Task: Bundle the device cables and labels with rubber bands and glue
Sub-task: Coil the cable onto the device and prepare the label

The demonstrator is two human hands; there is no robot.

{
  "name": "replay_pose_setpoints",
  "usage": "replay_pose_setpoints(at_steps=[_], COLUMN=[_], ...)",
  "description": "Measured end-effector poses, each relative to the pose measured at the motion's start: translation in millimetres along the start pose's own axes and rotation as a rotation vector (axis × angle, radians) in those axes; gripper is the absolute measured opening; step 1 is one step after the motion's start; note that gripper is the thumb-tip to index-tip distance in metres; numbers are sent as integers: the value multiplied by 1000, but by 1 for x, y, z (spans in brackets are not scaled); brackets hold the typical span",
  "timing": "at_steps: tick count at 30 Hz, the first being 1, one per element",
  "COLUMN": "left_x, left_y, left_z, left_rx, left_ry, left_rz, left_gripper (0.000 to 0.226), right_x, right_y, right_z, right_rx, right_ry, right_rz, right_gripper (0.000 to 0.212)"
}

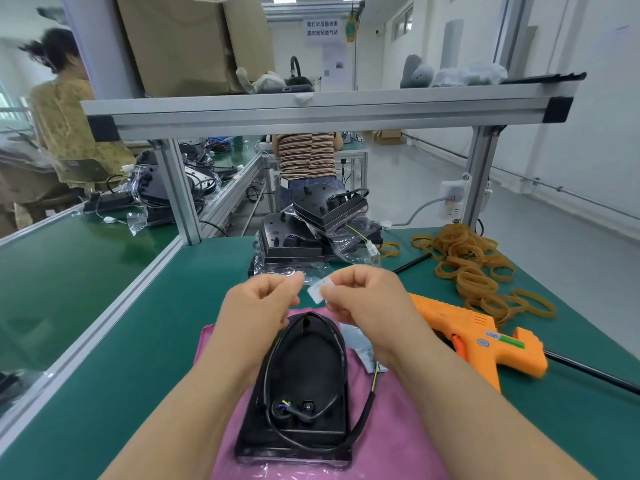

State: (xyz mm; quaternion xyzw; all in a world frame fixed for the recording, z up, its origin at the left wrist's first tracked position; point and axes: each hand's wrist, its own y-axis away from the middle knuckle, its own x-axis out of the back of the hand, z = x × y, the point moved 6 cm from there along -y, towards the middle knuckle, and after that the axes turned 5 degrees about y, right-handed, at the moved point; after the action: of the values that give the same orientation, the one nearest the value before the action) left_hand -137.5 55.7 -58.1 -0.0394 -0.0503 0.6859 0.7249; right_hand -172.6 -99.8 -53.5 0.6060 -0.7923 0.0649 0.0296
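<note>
- R hand [363, 299] pinches a small white label [320, 289] btwn thumb & forefinger, raised above the device.
- L hand [263, 296] has fingers curled in a pinch just beside the label; can't tell what it holds, if anything.
- Black device [304, 368] lies on a pink cloth [398, 427] on the green worktop [138, 341]. Its cable [341, 344] is looped loose on top, no band seen.
- Rubber bands [474, 271] are piled at far right; the orange glue gun [474, 337] lies near the R arm, untouched.
- Looks early: label being prepped, banding & gluing left to do.
</note>
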Motion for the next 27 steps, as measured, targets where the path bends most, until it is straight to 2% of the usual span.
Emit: replay_pose_setpoints(at_steps=[2, 3, 7, 10, 13, 16, 18, 21, 24, 27], left_x=[-7, -10, -5, 7, 12, 6, 2, 2, -1, -2], left_y=[4, 5, 0, -4, -8, -8, -7, -8, -11, -14], left_z=[-8, -8, -6, -8, -17, -30, -38, -45, -45, -46], left_rx=[155, 175, 134, 89, 136, 230, 275, 301, 297, 279], left_ry=[160, 184, 143, 3, -141, -235, -289, -325, -386, -438], left_rz=[-91, -124, -84, -47, -96, -176, -198, -181, -204, -204], left_gripper=[25, 24, 19, 25, 25, 21, 14, 20, 14, 22], right_x=[-7, -10, -17, -7, 8, 2, -1, 0, 0, -1], right_y=[1, 1, 3, 0, -7, -8, -6, -6, -6, -5], right_z=[7, 10, 15, 17, 25, 43, 53, 57, 57, 59], right_rx=[-111, -145, -174, -126, -56, -91, -107, -102, -107, -100], right_ry=[-232, -283, -298, -204, 123, 344, 389, 374, 382, 378], right_rz=[-29, -41, -81, -18, 80, -17, -37, -28, -47, -61], right_gripper=[13, 12, 11, 12, 9, 5, 5, 11, 15, 17])
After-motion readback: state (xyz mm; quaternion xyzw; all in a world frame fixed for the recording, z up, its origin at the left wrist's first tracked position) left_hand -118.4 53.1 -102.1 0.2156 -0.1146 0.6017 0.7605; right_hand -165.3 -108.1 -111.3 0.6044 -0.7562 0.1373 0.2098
